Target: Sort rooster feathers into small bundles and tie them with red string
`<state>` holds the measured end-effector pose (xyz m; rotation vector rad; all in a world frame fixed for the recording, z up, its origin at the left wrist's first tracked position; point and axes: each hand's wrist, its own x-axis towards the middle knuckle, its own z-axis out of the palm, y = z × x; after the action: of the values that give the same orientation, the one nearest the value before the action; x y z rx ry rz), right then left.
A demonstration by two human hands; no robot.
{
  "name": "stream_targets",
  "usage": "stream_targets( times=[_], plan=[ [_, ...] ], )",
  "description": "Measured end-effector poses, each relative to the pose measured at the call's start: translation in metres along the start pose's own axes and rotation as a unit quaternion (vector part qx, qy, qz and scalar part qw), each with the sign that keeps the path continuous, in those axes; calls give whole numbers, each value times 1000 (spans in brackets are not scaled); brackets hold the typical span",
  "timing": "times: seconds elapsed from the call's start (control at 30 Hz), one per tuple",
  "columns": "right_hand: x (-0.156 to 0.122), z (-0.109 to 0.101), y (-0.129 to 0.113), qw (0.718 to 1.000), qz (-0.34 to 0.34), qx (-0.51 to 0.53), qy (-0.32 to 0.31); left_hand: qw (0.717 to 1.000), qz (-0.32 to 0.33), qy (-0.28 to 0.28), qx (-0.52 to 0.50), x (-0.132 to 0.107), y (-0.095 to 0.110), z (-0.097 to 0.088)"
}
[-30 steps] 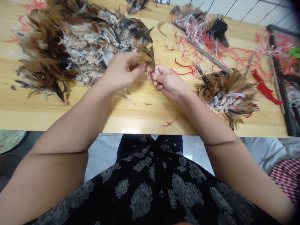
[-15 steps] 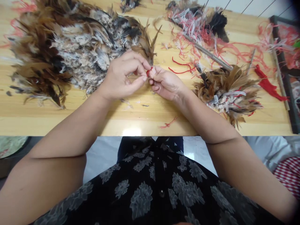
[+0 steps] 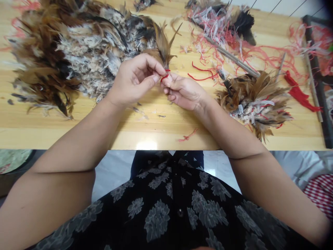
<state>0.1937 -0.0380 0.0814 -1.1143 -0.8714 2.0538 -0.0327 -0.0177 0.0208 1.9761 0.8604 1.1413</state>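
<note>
Over the wooden table, my left hand (image 3: 136,80) and my right hand (image 3: 184,91) meet at the fingertips. A short piece of red yarn (image 3: 164,77) loops between them, pinched by the left thumb and forefinger. My right fingers are closed around the base of a small bunch of brown feathers (image 3: 164,47), whose tips point away from me. The quill ends are hidden in the grip. Just left of the hands lies a big pile of brown, black and whitish feather bunches (image 3: 88,52).
A smaller heap of tied feather bunches (image 3: 249,93) lies right of my right forearm. Behind it are a thin stick (image 3: 231,57), tangled pink and white strips (image 3: 213,26) and red yarn strands (image 3: 299,92). A dark-edged frame (image 3: 316,76) stands at the right edge.
The left fingers have drawn slightly left and closed, and more of the red yarn now shows around the feather base. The right hand has shifted slightly left.
</note>
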Motion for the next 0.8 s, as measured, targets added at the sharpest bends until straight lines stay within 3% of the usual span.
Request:
stream_targets(
  times=[0.1,0.27,0.4,0.5,0.8],
  plan=[
    [1,0,0,1000,-2,11,-4,1000,13,3,13,1,-8,1],
    [-1,5,0,1000,-6,17,2,985,163,29,51,10,-39,-2],
    [2,2,4,999,5,28,-25,976,205,11,71,18,-56,-10],
    [8,-4,7,999,7,24,-45,967,235,16,95,21,-57,-14],
    [5,-1,8,997,-9,47,-53,968,238,21,81,26,-47,-17]
  ],
)
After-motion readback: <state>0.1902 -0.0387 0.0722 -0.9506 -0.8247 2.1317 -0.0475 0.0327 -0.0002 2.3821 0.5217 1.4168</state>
